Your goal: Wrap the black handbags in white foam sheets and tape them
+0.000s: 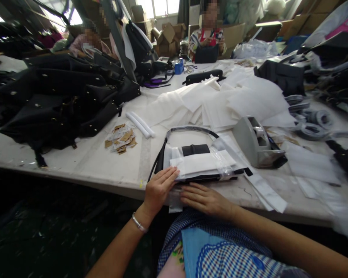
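Note:
In front of me at the table's near edge lies a black handbag [195, 149], partly covered by a white foam sheet [201, 163] and clear plastic. Its strap [188, 129], wrapped in clear film, arches up behind it. My left hand [161, 186] rests with fingers stretched out on the bag's near left corner, touching the white sheet. Fingers extended, my right hand [204, 199] lies along the bag's near side, by a strip of clear plastic [175, 200] that hangs over the table edge. Whether its fingertips press on that plastic is unclear.
A grey tape dispenser [256, 143] stands right of the bag. White foam sheets [220, 100] pile up behind it. To the left lie small tan packets [121, 139], two white rolls [140, 124] and heaped black bags [55, 100]. Across the table a person [210, 36] handles a dark bag.

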Tool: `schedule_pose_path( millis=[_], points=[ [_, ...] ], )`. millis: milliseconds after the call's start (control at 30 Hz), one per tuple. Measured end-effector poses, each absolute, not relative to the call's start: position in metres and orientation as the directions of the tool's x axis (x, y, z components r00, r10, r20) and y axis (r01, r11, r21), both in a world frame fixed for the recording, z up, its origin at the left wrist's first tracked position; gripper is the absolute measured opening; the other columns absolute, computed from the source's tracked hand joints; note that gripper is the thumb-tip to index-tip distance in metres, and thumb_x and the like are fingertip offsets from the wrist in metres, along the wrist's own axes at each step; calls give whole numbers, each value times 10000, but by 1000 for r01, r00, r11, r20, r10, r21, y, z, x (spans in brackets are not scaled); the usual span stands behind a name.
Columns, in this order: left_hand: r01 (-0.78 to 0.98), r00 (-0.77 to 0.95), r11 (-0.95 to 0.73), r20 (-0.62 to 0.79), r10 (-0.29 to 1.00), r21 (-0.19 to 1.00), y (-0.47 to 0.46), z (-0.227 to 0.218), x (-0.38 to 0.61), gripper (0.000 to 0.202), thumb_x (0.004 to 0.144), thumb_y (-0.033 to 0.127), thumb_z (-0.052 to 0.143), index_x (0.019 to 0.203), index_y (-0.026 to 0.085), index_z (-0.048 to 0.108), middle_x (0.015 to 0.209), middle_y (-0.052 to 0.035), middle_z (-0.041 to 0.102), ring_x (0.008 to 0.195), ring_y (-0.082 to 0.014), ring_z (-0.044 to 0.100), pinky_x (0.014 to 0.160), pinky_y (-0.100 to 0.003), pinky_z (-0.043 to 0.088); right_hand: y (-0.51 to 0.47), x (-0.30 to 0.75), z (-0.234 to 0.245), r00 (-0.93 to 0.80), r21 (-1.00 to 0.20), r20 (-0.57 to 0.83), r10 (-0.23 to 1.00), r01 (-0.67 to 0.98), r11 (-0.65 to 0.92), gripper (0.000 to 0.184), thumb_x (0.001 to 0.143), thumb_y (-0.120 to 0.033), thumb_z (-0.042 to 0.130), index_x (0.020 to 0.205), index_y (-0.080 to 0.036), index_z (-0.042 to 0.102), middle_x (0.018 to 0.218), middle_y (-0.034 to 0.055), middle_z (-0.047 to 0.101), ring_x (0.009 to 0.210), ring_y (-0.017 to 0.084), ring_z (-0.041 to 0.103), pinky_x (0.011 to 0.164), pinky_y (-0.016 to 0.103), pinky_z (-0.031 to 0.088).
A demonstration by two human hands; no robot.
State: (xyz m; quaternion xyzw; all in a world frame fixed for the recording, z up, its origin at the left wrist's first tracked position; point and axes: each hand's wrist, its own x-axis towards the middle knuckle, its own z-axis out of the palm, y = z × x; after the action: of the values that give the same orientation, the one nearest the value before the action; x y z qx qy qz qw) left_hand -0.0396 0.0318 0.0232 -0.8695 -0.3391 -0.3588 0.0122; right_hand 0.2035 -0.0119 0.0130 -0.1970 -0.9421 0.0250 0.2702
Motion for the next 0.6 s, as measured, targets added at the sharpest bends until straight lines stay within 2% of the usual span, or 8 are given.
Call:
schedule_pose_path(
  millis=[200,267,367,467,600],
  points=[
    [599,487,-767,656,577,230,31,17,-38,465,926,102,594,1374,220,550,1304,-65,666,1230,-222,610,1017,-402,556,-9,172,-6,-791,-120,416,448,440,890,385,973,-100,520,1356,-84,552,1312,157,648,1300,235,545,1104,445,457],
    [597,489,-775,670,559,210,31,15,-38,480,922,94,595,1382,220,542,1302,-69,668,1233,-226,608,1017,-405,555,-6,164,-10,-783,-117,441,439,435,893,362,958,-97,548,1318,-72,580,1269,164,672,1254,236,582,1085,450,473],
    [596,496,-788,700,514,156,32,10,-38,498,923,86,587,1399,217,525,1284,-78,677,1225,-231,615,1003,-407,562,-3,156,-11,-718,-121,552,423,434,893,223,951,-96,563,1141,-83,679,1144,137,729,1135,232,652,1050,418,504],
    [601,499,-789,711,495,128,34,7,-39,493,935,101,571,1408,230,516,1273,-78,683,1210,-233,627,990,-409,569,-3,150,-6,-668,-176,608,429,413,893,150,950,-103,567,989,-114,711,1006,110,759,1017,211,693,979,359,548],
    [612,498,-782,713,494,114,35,4,-38,476,945,117,557,1407,228,518,1278,-87,679,1201,-239,633,983,-413,572,-10,145,-5,-628,-300,600,496,398,867,160,951,-105,544,932,-133,700,875,86,753,881,200,708,863,316,586]
  ],
)
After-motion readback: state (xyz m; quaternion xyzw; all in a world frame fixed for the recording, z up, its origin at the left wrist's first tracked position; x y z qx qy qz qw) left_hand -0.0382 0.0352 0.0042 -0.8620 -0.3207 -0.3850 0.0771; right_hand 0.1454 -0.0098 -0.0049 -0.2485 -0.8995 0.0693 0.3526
